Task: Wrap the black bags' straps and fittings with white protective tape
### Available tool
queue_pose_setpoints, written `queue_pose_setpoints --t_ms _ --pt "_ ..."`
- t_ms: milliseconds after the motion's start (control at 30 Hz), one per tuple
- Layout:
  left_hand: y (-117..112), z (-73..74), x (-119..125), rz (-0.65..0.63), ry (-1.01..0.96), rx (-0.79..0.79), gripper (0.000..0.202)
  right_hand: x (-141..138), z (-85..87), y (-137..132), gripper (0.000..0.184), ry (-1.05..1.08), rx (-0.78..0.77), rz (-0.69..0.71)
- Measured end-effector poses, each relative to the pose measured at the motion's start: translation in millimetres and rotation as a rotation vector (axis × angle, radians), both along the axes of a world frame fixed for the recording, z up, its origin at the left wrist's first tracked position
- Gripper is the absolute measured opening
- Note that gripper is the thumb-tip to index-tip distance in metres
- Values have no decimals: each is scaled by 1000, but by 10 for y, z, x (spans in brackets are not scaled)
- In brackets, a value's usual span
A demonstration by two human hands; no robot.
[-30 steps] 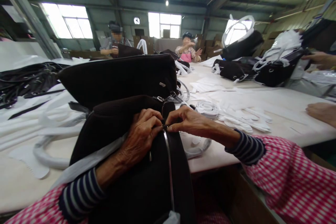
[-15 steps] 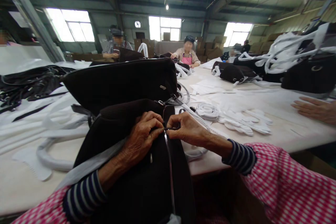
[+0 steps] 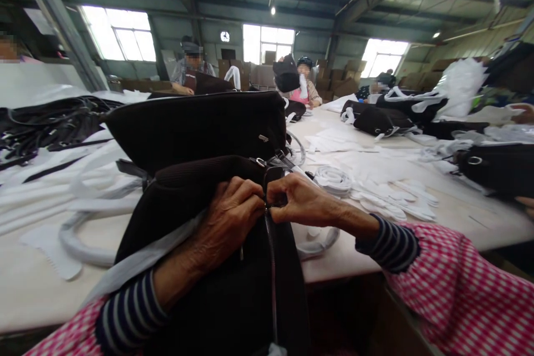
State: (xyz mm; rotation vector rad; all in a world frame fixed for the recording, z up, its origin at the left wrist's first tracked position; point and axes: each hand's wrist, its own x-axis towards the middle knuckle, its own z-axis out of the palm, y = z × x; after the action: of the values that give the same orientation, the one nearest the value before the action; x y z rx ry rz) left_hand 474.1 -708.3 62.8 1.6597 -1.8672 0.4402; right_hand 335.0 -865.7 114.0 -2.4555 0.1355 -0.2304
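Top of black bag (image 3: 208, 311): zipper (image 3: 270, 272) end, both hands right on it, lol
Left hand (image 3: 231, 217): pinching the zipper, tight curled grip
Right hand (image 3: 302, 198): pinching it too, narrow grip

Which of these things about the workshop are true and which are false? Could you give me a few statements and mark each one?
1. The left hand and the right hand both pinch at the top of the metal zipper on the dark bag. True.
2. The person wears plain green sleeves. False: there are navy-and-white striped cuffs under pink checked sleeves.
3. A coil of white strap lies on the table. True.
4. The co-worker in the pink apron has nothing in front of them. False: a black bag is raised in front of the co-worker.
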Motion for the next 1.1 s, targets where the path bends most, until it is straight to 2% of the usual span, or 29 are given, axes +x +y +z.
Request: queue_pose_setpoints --t_ms 133,400,633,700,833,900,967,1067,1100 --pt "17 42 -3 -22 135 34 8 10 125 37 6 17 -64 46" --pt "0 38 -5 -37 226 51 11 -8 161 43 2 42 -28 26" --pt "-4 6 -30 1 78 44 12 -19 146 0 7 48 79 81" --pt "-3 -8 -32 2 55 34 14 -33 121 13 7 36 22 95" --pt "-8 -44 -30 15 -26 36 17 -78 73 92 13 -20 -288 98" --pt "-12 -59 -29 13 -71 26 17 -88 56 110 13 -26 -352 78" --pt "-14 -68 -29 9 -104 20 16 -72 42 91 9 13 -215 68" --pt "-15 -75 -29 18 -115 32 16 -17 32 34 10 156 143 47" --pt "-16 -77 -28 20 -108 40 16 -2 34 24 11 175 182 42"
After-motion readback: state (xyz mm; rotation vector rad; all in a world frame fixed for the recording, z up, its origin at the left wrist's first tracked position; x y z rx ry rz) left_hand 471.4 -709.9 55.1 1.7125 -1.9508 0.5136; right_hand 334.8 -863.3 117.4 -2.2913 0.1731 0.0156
